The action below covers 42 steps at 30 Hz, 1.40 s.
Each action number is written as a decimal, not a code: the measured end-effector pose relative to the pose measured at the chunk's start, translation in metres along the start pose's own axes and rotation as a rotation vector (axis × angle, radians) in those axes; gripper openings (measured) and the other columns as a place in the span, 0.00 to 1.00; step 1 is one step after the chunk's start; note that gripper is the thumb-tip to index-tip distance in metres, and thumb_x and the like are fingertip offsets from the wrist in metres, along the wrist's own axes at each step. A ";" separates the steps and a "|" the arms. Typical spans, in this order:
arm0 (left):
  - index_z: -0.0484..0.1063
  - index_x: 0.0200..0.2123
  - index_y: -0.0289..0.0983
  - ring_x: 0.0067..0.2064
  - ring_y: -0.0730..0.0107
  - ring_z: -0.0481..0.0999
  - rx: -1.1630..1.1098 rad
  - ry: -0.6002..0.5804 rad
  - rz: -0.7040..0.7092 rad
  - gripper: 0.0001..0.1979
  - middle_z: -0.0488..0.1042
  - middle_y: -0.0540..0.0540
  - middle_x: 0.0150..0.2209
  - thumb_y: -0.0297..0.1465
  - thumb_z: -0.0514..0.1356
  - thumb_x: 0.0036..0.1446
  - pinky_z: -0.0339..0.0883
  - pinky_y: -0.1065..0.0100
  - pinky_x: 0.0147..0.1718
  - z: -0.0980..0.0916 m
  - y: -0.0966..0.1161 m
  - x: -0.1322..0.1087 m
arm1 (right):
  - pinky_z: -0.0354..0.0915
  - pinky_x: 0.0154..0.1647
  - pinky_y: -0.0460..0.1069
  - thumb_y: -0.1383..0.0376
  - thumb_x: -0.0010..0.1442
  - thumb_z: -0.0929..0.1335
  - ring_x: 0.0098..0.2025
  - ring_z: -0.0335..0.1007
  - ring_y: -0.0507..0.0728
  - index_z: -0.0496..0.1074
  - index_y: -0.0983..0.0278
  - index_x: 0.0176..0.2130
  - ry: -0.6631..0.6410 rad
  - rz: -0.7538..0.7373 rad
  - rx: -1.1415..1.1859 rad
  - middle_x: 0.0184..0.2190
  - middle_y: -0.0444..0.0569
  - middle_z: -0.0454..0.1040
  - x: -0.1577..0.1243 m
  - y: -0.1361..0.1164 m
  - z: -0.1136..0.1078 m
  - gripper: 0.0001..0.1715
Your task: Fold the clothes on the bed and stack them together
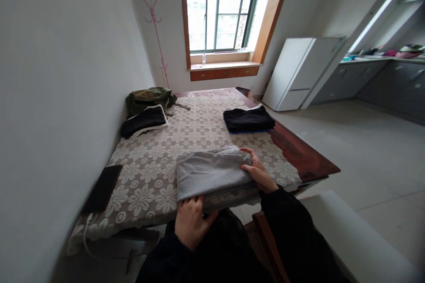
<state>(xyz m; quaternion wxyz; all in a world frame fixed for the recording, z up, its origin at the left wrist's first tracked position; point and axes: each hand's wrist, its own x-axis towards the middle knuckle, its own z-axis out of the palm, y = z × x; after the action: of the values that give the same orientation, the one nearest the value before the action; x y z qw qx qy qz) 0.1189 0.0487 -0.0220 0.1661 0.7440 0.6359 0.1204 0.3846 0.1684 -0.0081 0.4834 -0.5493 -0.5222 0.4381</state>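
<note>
A folded grey garment (212,172), its exact kind hidden by the folds, lies near the front edge of the lace-covered table (139,172). My right hand (258,171) grips its right end, thumb on top and fingers round the far side. At the front left corner of the garment, my left hand (192,220) touches the lower edge with its fingertips; the thumb is spread apart from the fingers. Beyond my right hand sits a stack of folded black clothes (249,119). Another folded black garment with a white edge (146,121) lies at the far left.
A black tablet-like device (102,189) with a white cable (85,234) lies along the left edge. A green backpack (149,97) rests against the wall. A pale chair or bench surface (352,234) is at my right. A white refrigerator (299,73) stands beyond the table.
</note>
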 end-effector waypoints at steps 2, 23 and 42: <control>0.76 0.56 0.37 0.53 0.39 0.79 0.007 -0.037 0.009 0.27 0.82 0.33 0.48 0.49 0.61 0.62 0.65 0.50 0.55 -0.001 0.000 0.000 | 0.62 0.39 0.51 0.65 0.46 0.70 0.37 0.67 0.58 0.64 0.60 0.64 -0.022 -0.014 -0.050 0.39 0.45 0.73 0.001 0.000 -0.003 0.45; 0.68 0.66 0.40 0.60 0.42 0.74 0.081 -0.064 0.097 0.34 0.77 0.37 0.59 0.47 0.63 0.61 0.62 0.47 0.60 0.004 -0.007 -0.005 | 0.62 0.32 0.48 0.57 0.56 0.72 0.30 0.66 0.54 0.62 0.64 0.68 -0.226 -0.012 -0.096 0.30 0.41 0.74 0.014 0.010 -0.028 0.45; 0.70 0.64 0.41 0.59 0.42 0.73 0.091 -0.030 0.111 0.36 0.77 0.38 0.58 0.54 0.65 0.58 0.63 0.45 0.59 0.010 -0.011 -0.006 | 0.71 0.50 0.52 0.61 0.58 0.73 0.51 0.75 0.60 0.63 0.61 0.69 -0.276 -0.011 -0.052 0.49 0.49 0.79 0.023 0.024 -0.038 0.44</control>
<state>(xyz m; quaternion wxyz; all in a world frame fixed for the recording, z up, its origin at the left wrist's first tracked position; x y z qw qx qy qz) 0.1118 0.0429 -0.0354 0.1345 0.7865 0.5961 0.0893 0.4270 0.1892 -0.0257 0.3947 -0.4933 -0.5980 0.4932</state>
